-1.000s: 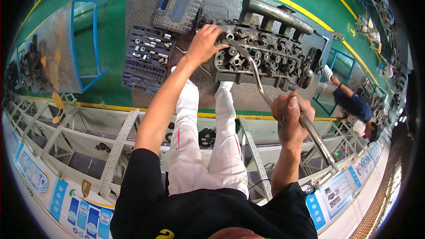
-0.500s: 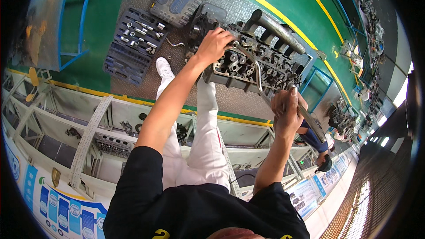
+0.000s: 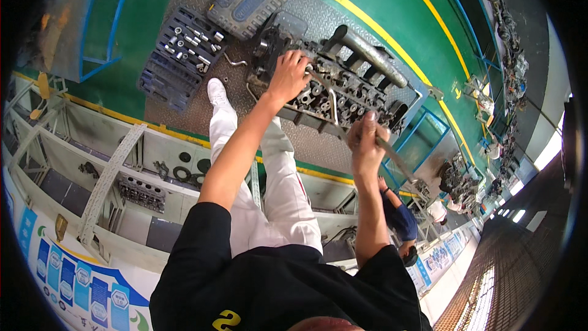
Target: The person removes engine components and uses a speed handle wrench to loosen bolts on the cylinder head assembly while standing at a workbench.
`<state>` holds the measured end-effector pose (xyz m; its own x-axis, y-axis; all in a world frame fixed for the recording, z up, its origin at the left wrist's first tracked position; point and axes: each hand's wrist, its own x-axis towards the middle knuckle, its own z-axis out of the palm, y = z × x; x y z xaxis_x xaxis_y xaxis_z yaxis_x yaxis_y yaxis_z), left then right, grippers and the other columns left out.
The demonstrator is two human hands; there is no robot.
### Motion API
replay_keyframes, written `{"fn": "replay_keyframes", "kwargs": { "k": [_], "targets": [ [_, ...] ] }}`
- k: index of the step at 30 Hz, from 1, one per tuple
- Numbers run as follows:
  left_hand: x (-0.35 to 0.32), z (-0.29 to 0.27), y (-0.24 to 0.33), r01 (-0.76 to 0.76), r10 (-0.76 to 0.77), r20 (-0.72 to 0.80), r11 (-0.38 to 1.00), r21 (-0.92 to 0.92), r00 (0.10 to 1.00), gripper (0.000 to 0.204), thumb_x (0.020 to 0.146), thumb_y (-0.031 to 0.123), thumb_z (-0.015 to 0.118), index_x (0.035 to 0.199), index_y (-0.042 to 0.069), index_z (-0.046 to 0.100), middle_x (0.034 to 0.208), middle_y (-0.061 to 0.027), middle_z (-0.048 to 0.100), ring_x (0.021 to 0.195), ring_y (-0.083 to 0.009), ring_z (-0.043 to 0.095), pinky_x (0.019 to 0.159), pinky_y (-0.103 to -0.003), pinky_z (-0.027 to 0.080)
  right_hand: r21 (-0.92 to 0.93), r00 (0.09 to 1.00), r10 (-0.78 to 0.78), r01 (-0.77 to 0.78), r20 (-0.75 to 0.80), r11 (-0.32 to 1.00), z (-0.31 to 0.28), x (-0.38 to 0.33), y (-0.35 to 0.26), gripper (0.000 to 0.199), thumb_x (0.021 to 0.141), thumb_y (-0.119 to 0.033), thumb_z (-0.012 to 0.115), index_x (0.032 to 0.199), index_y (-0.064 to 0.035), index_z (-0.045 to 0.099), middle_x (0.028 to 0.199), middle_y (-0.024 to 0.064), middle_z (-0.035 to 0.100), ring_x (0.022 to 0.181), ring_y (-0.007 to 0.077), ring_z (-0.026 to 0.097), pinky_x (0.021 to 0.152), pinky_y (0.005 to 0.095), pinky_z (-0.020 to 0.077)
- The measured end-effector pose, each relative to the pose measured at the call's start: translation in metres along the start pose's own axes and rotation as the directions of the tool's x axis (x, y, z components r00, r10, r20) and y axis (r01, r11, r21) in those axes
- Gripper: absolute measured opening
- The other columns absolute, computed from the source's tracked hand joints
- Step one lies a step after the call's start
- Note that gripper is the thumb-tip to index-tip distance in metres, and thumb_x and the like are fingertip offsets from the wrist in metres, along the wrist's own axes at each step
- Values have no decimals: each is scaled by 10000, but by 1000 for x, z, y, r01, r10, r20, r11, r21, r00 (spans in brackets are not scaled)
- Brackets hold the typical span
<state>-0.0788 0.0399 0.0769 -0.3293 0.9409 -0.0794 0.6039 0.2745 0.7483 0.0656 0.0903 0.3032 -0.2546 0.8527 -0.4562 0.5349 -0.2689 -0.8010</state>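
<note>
A greasy engine [image 3: 351,89] with exposed valve gear lies on a dark checkered metal plate in front of me. A bent steel speed wrench [image 3: 334,107] slants across its top. My left hand [image 3: 286,78] is closed round the wrench's far end, over the left part of the engine; its fingertips partly hide that end. Further right and nearer to me, my right hand [image 3: 365,146] grips the cranked part, thumb up. The wrench's straight grip [image 3: 399,164] runs out past it to the lower right, slightly blurred.
Left of the engine lie an open socket set [image 3: 184,52], a grey tool case [image 3: 251,1] and a small bent bar [image 3: 235,60]. My white shoe [image 3: 217,94] stands nearby. White shelving [image 3: 110,184] holds engine parts behind me. Another person [image 3: 401,217] is at the right.
My right hand has swung the cranked part leftward, closer to the engine. My left hand stays at the wrench's far end. The whole view has shifted a little.
</note>
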Motion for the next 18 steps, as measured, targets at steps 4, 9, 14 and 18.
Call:
{"fn": "replay_keyframes", "kwargs": {
  "k": [4, 9, 14, 18],
  "targets": [
    [-8, -19, 47, -158, 149, -79, 980, -120, 986, 497, 765, 153, 731, 1212, 79, 525, 1232, -123, 521, 1252, -303, 449, 1077, -467, 335, 153, 990, 105, -118, 89, 981, 8, -8, -7, 479, 1029, -367, 496, 657, -69, 447, 551, -3, 374, 489, 97, 333, 470, 279, 267],
    [-31, -56, 90, -316, 317, -64, 868, -383, 946, 510, 703, -65, 590, 1193, 80, 584, 1259, -90, 570, 1263, -329, 484, 1106, -462, 348, 612, 996, 45, -80, 72, 787, 17, -10, -17, 360, 1002, -270, 510, 721, -87, 379, 640, 33, 373, 554, 148, 371, 544, 312, 330],
    [-49, -160, 146, -188, 101, -165, 695, -694, 981, 489, 753, 56, 609, 1241, 39, 573, 1274, -141, 567, 1263, -334, 495, 1074, -431, 387, 683, 995, -20, 78, -93, 726, 42, -21, 9, 330, 934, -258, 622, 766, -68, 412, 675, 47, 424, 615, 171, 458, 591, 312, 392],
    [-26, -155, 220, -348, 402, -37, 739, -576, 915, 401, 816, 296, 714, 1092, 28, 598, 1097, -130, 618, 1034, -279, 575, 901, -421, 451, 572, 946, -214, 317, -242, 757, 57, -10, 33, 316, 959, -300, 581, 808, -67, 430, 700, 55, 432, 627, 181, 452, 594, 327, 395]
  ]
}}
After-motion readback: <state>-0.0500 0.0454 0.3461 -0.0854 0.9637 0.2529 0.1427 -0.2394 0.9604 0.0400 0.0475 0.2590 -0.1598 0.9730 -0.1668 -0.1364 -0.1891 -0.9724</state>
